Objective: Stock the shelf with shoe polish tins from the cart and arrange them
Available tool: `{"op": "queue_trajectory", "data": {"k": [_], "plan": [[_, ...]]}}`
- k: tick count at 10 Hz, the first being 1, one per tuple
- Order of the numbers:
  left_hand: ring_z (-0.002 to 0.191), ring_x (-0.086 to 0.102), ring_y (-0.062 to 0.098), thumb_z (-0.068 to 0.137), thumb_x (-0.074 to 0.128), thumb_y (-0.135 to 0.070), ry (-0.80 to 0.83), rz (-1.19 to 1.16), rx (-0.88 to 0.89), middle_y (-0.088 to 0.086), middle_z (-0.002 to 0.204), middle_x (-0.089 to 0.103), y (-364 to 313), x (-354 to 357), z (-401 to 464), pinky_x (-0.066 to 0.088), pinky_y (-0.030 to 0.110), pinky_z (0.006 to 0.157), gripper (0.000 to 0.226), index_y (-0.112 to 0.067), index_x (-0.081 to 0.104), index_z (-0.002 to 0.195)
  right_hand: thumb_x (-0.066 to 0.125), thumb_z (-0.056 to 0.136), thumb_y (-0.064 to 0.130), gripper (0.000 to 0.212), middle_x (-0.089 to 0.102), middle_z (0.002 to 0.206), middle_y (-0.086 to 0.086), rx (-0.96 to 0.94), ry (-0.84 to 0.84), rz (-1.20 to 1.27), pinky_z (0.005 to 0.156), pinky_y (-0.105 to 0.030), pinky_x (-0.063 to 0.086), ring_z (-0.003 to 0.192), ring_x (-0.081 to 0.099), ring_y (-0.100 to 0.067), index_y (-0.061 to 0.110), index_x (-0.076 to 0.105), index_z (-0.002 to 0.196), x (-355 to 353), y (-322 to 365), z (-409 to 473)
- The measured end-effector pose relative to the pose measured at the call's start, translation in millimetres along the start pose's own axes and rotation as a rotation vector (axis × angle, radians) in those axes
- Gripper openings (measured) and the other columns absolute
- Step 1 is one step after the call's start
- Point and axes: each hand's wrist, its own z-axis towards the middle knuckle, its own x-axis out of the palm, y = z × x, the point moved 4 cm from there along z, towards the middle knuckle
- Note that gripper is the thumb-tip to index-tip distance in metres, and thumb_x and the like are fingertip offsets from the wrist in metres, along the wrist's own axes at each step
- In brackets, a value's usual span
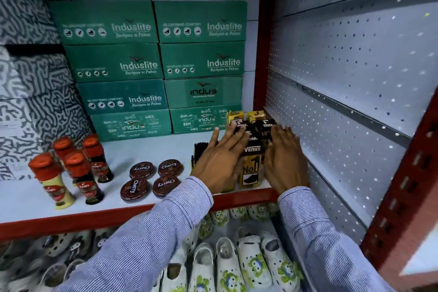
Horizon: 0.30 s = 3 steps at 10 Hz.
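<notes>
Shelf unit: a pale shelf [147, 149] with a red front edge, a red upright at 1 o'clock and a perforated grey side panel [355, 78] filling 3 o'clock.
Green shoe boxes [151, 64]: two stacks side by side against the back wall at 11 to 12 o'clock, four high, printed Induslite and Indus.
Patterned boxes [28, 54]: black-and-white cartons piled at 9 to 10 o'clock, left of the green stacks.
Clogs [237, 261]: white perforated pairs on the level below, at 6 o'clock.
Venus cartons [252, 161]: upright yellow-and-black boxes packed together in the shelf's right corner, about 1 o'clock from centre (the front one reads No 1).
Left hand [219, 161]: open and flat, fingers spread, pressed against the left side of the carton cluster; striped sleeve behind it.
Right hand [284, 161]: open too, palm laid on the cluster's right side, next to the side panel; neither hand closes around anything.
Polish bottles [71, 168]: four red-capped Kiwi bottles standing together at 8 o'clock, the frontmost one pale, the rest dark.
Brush [199, 152]: dark bristles just left of the left hand, partly hidden by it.
Shoe polish tins [151, 179]: four round dark Cherry tins lying flat in a two-by-two square near the shelf's front edge, between the bottles and the left hand, touching neither hand.
</notes>
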Motion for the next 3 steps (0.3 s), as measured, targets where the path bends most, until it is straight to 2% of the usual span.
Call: {"op": "queue_trajectory", "data": {"k": [1, 2, 3], "plan": [[0.160, 0.003, 0.021, 0.104, 0.033, -0.039, 0.032, 0.008, -0.002, 0.001, 0.170, 0.022, 0, 4, 2, 0.003, 0.053, 0.130, 0.061, -0.017, 0.020, 0.159, 0.023, 0.095, 0.030, 0.059, 0.036, 0.158, -0.010, -0.024, 0.038, -0.011, 0.123, -0.046, 0.018, 0.149, 0.025, -0.027, 0.007, 0.039, 0.148, 2, 2, 1], [0.160, 0.002, 0.021, 0.104, 0.031, -0.041, 0.034, -0.003, -0.005, 0.001, 0.170, 0.022, -1, 1, 0, 0.003, 0.056, 0.129, 0.062, -0.018, 0.019, 0.160, 0.024, 0.096, 0.031, 0.059, 0.032, 0.159, -0.010, -0.028, 0.035, 0.023, 0.124, -0.045, 0.014, 0.150, 0.021, -0.027, 0.009, 0.036, 0.149, -2, 5, 3], [0.160, -0.004, 0.023, 0.104, 0.029, -0.044, -0.061, 0.023, -0.026, 0.001, 0.171, 0.016, -2, -15, -6, 0.004, 0.060, 0.127, 0.064, -0.017, 0.016, 0.160, 0.025, 0.097, 0.033, 0.059, 0.022, 0.163, -0.009, -0.041, -0.073, 0.057, 0.124, -0.047, 0.009, 0.153, 0.011, -0.026, 0.014, 0.029, 0.153, -18, 21, 3]]}}
